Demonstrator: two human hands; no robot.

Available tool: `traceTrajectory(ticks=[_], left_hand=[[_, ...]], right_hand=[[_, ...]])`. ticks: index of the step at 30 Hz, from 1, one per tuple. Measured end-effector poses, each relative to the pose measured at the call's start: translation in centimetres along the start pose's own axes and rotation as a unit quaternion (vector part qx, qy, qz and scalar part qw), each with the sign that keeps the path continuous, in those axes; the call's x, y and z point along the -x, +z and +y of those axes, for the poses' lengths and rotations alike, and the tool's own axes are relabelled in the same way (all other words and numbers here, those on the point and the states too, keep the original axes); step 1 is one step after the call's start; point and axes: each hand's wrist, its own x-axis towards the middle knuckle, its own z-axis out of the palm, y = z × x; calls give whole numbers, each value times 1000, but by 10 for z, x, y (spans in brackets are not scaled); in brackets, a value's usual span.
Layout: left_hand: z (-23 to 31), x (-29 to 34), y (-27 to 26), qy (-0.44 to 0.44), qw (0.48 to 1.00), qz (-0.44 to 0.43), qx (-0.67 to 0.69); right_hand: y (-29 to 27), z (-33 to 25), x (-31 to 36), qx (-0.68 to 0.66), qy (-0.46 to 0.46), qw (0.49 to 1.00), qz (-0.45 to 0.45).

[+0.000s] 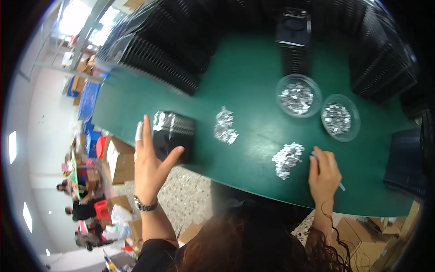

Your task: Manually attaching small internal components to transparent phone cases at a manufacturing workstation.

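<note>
Silvery parts (287, 158), details indistinct

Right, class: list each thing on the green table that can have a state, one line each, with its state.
Left hand: open, fingers spread, at the black tray stack.
Right hand: closed on a thin tool.
Two clear bowls: upright, holding small metal parts.
Two loose piles: heaped on the table.

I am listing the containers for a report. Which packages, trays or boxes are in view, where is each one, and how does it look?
Small tray stack: table's left edge, by the left hand; black, clear top.
Two clear round bowls: right of centre, holding small silvery parts.
Black tray stacks: along the far edge, ribbed.
Cardboard boxes: on the floor, left; brown.
</note>
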Motion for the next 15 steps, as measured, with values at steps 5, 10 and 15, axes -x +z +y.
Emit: traceTrajectory(ticks=[5,10,15], left_hand=[[132,-105,22,140,951,12,277],[236,-242,78,260,959,62,95],[278,-278,106,233,969,-61,-56]], right_hand=[[8,8,1,-4,5,1000,9],[6,3,1,-9,-10,999,34],[6,5,5,4,8,999,33]])
